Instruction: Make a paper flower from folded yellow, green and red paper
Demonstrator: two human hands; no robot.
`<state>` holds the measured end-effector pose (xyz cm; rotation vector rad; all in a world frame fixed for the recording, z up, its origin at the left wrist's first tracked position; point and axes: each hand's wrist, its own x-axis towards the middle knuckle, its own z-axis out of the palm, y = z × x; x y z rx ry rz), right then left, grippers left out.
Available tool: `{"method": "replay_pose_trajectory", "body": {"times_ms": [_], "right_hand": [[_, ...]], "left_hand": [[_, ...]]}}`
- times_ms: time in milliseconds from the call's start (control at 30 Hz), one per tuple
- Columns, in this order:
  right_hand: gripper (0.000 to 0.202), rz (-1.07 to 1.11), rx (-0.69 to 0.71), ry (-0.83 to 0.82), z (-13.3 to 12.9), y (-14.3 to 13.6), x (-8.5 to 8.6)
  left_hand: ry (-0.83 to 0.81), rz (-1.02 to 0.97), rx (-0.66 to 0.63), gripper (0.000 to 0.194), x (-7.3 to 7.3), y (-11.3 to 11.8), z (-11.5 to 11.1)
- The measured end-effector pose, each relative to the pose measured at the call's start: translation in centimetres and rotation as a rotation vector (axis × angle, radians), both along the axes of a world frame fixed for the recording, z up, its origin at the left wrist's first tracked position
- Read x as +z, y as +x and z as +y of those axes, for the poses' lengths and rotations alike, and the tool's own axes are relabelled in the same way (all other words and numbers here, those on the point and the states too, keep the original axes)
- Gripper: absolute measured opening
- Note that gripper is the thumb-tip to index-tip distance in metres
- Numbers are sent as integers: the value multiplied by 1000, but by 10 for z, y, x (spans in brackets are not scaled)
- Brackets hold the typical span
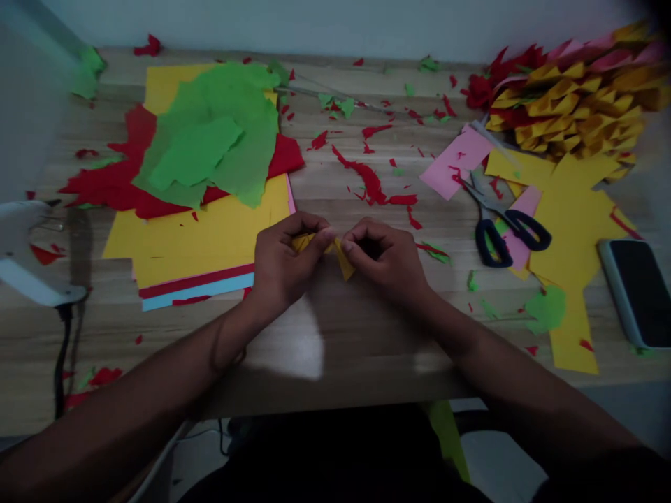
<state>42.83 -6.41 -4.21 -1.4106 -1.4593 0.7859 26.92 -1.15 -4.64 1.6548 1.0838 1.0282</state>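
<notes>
The left hand (286, 262) and right hand (391, 258) pinched 1 small folded yellow paper (344, 265) between them, above the near part of the desk (367, 349). Unequal pull between the 2 hands risked tearing it; a slackened pinch risked letting the fold spring open.

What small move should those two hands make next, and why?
Perhaps the right hand should fold in the small yellow piece's lower corner while the left hand steadies it: both hands have fingers at the piece, and that corner juts out between them.
</notes>
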Motion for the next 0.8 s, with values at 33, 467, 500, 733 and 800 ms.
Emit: {"method": "replay_pose_trajectory", "body": {"times_ms": [33,467,500,733,800], "right_hand": [[13,1,-4,0,0,0,0],[14,101,-22,-2,-2,3,-2],[14,100,-3,-18,-1,1,-2],[13,-8,10,-68,0,-3,1],[13,-18,23,-49,-1,-2,2]], "left_hand": [[-24,-34,9,22,-1,0,1],[-35,-49,15,18,-2,-5,4],[-9,-18,-4,17,-1,-4,2],[42,83,4,16,5,-4,-1],[52,85,7,15,5,-5,-1]]}}
